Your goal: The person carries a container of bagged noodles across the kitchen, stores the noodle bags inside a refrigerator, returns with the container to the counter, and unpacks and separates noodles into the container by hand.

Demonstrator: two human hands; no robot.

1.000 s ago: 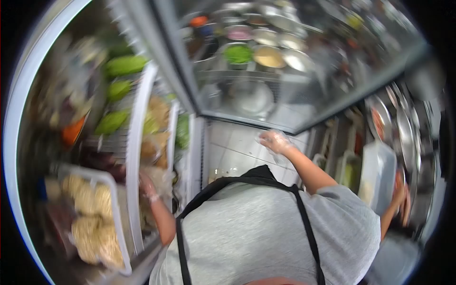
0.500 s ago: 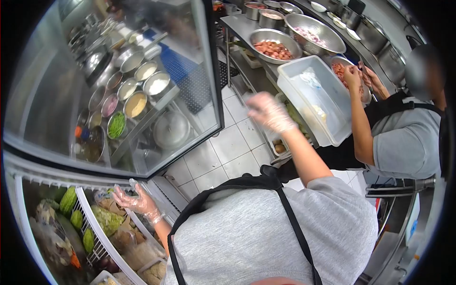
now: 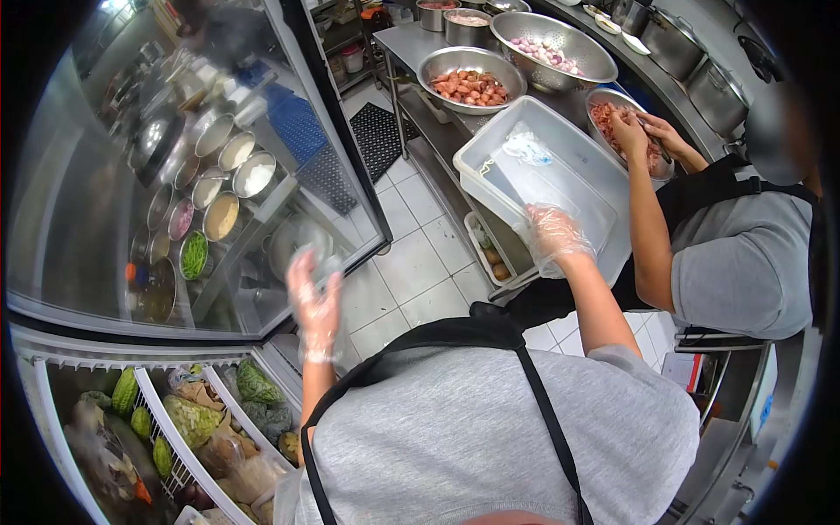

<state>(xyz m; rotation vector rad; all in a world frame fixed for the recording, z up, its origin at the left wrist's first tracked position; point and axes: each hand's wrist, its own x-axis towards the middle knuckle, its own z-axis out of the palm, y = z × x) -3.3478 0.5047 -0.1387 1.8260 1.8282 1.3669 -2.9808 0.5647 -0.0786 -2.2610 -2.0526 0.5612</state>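
Observation:
My right hand (image 3: 558,234), in a clear plastic glove, is at the near edge of a large white plastic tub (image 3: 588,188), its fingers closed around the rim. Inside the tub lie a crumpled clear plastic piece and a small yellowish scrap. My left hand (image 3: 315,302), gloved as well, is raised in front of the glass door (image 3: 289,166), fingers apart and holding nothing. Below it stands the open fridge, whose shelves (image 3: 188,437) carry green bitter gourds (image 3: 125,391) and bagged vegetables (image 3: 193,420).
A co-worker (image 3: 739,236) on the right works with both hands over a bowl of reddish pieces (image 3: 612,118). Steel bowls of red shallots (image 3: 470,87) and peeled onions (image 3: 547,57) stand on the steel table (image 3: 398,37). A black mat (image 3: 381,140) lies on the tiled floor.
My right hand has moved to the tub and closed on its rim. My left hand has risen away from the fridge shelves, toward the middle. The view has shifted right.

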